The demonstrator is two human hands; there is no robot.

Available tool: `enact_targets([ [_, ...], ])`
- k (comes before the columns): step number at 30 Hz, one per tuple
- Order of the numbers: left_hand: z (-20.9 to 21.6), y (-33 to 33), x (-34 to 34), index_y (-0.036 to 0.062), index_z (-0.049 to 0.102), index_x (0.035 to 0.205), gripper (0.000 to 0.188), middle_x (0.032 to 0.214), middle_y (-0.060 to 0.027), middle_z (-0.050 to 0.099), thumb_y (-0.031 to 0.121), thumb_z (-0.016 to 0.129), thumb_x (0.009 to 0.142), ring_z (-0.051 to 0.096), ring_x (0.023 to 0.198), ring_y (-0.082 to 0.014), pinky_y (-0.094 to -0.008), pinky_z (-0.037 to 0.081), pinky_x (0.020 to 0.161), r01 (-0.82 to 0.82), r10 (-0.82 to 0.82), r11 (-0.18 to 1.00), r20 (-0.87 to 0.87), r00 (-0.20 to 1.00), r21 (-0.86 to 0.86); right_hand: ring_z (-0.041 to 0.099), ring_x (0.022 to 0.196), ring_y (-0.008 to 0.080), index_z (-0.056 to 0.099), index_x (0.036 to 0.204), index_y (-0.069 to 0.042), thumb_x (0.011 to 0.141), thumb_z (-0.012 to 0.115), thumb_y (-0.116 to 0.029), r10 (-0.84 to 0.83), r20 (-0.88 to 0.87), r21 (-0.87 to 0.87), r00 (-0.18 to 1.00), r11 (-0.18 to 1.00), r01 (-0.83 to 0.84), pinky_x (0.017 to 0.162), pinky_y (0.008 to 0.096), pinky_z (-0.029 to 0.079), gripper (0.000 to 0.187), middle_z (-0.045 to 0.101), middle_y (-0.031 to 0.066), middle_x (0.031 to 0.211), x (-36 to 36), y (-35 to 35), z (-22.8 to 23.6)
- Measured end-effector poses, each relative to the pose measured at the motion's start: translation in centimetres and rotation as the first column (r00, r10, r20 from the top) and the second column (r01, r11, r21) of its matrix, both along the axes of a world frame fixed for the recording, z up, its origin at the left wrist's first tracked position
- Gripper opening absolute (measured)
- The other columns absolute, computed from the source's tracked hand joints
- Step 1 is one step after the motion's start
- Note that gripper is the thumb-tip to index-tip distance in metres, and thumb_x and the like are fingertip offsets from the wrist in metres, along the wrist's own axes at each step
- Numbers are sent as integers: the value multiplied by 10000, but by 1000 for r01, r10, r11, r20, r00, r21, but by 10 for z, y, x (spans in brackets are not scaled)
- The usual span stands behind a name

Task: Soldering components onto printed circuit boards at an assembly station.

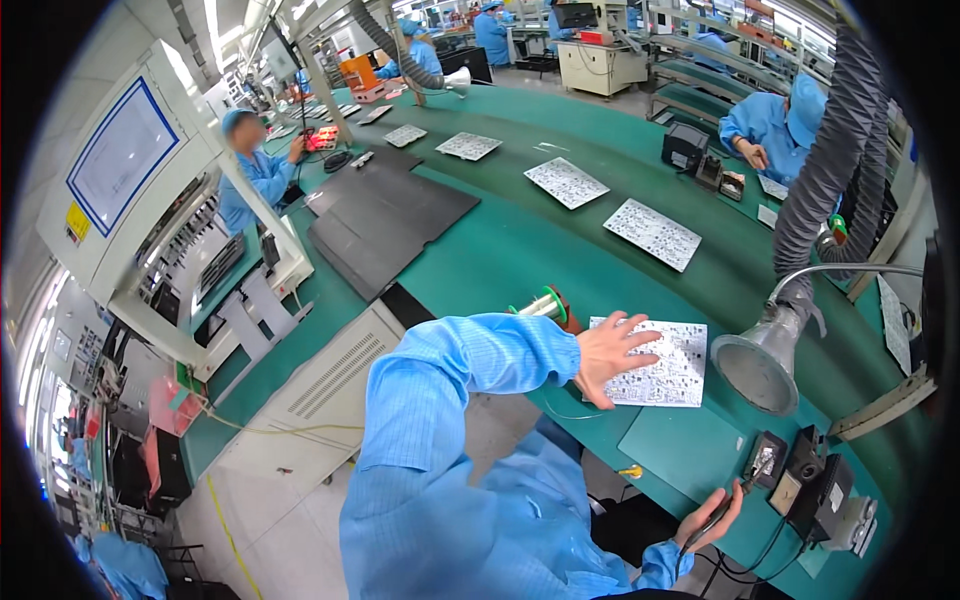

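Observation:
My left hand (pixel 612 358) lies with fingers spread over the left part of a white printed circuit board (pixel 672 372) on the green bench. My right hand (pixel 708 520), lower right, is closed around a soldering iron (pixel 716 514) with a dark cable. The iron points up toward a small dark holder (pixel 767 456), and I cannot tell whether its tip touches it. Just beyond my left wrist is a spool of solder wire (pixel 548 304), partly hidden by my sleeve. Nearer me, a flat green plate (pixel 678 448) rests below the board.
A metal fume hood (pixel 757 362) on a grey hose hangs right of the board. A black soldering station (pixel 826 500) stands at the bench's right. More circuit boards (pixel 652 234) line the green belt. Co-workers in blue sit at the far right (pixel 775 130) and far left (pixel 255 175).

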State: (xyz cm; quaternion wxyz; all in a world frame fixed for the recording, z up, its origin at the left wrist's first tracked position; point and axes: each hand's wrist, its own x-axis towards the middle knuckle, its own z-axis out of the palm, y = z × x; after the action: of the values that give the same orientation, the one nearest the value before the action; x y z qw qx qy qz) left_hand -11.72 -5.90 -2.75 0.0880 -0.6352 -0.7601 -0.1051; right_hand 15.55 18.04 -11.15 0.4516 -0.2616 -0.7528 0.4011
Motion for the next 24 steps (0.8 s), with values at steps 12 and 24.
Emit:
enact_targets([
  [12, -2, 0, 52, 69, 493, 1256, 931, 1358, -257, 360, 494, 741, 466, 349, 1208, -502, -597, 321, 898, 216, -236, 969, 195, 952, 115, 480, 1173, 325, 424, 1272, 60, 882, 567, -175, 87, -45, 92, 995, 992, -83, 1008, 405, 366, 477, 503, 232, 1278, 32, -10, 25],
  [24, 44, 56, 75, 93, 489, 1265, 884, 1346, -229, 365, 429, 760, 494, 350, 1204, -491, -559, 329, 920, 365, -349, 931, 322, 880, 11, 579, 1064, 364, 572, 989, -112, 633, 827, -168, 339, 175, 556, 924, 741, -377, 956, 580, 390, 442, 638, 180, 1062, 28, -10, 62],
])
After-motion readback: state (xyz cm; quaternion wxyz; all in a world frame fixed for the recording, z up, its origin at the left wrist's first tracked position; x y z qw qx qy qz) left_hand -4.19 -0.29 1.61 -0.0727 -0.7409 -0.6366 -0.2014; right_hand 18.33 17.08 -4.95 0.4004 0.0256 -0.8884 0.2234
